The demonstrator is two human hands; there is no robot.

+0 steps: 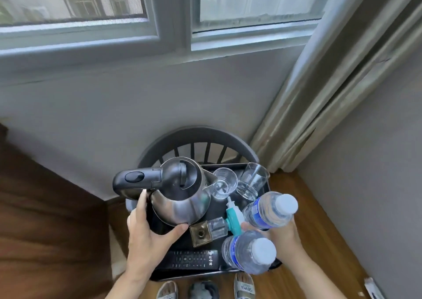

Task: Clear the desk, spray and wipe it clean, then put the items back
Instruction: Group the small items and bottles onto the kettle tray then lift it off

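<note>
I hold a black tray [228, 166] in both hands over a grey chair. My left hand [146, 237] grips its left edge, thumb on top beside the base of a steel kettle [180, 193]. My right hand [282, 234] grips the right edge between two water bottles [269, 209] [249, 252]. Also on the tray are two empty glasses [225, 183] [251, 180], a teal-and-white small bottle [233, 218], a square glass bottle [207, 230] and a black remote [191, 258].
The chair's curved spindle back [196, 139] stands against the wall under the window. A brown wooden desk [45, 207] is at the left. Curtains [319, 93] hang at the right. My slippered feet [243, 287] stand on the wooden floor below the tray.
</note>
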